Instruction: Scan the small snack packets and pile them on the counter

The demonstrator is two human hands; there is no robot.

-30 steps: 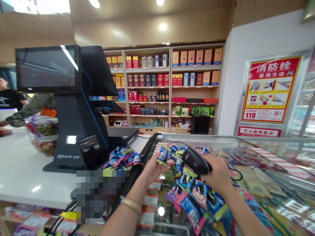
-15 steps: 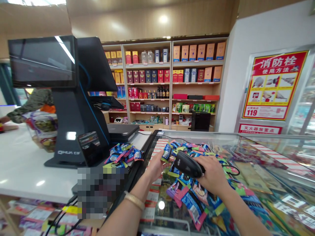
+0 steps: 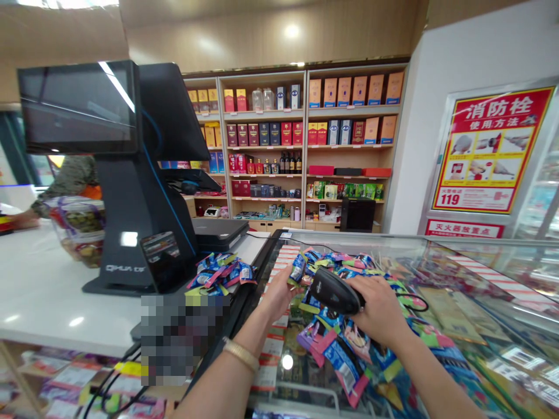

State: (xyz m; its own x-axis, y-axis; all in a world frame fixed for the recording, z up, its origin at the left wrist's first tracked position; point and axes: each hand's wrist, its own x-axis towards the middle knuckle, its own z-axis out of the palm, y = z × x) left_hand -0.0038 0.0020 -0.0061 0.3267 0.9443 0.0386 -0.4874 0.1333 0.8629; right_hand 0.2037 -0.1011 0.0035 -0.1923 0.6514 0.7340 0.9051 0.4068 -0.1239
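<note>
My left hand (image 3: 279, 294) is closed on a small blue snack packet (image 3: 298, 269), holding it up over the glass counter. A black handheld barcode scanner (image 3: 334, 291) is gripped in my right hand (image 3: 379, 308), its head pointing left toward that packet, a short gap between them. Beneath and around both hands lies a loose pile of blue, pink and green snack packets (image 3: 343, 366) on the glass. Another heap of similar packets (image 3: 220, 272) rests to the left, beside the black counter edge. The fingers of my right hand are partly hidden behind the scanner.
A black point-of-sale terminal (image 3: 144, 221) stands on the white counter (image 3: 43, 297) at left, near clear tubs (image 3: 81, 227). A person's sleeved arm (image 3: 72, 180) shows behind it. Scanner cable (image 3: 414, 302) loops on the glass case (image 3: 458, 262). Stocked shelves (image 3: 266, 116) line the back wall.
The scanner in my right hand has moved left and slightly down, closer to the packet. My left hand has turned the packet and shifted it slightly right. Over the last half second little differs.
</note>
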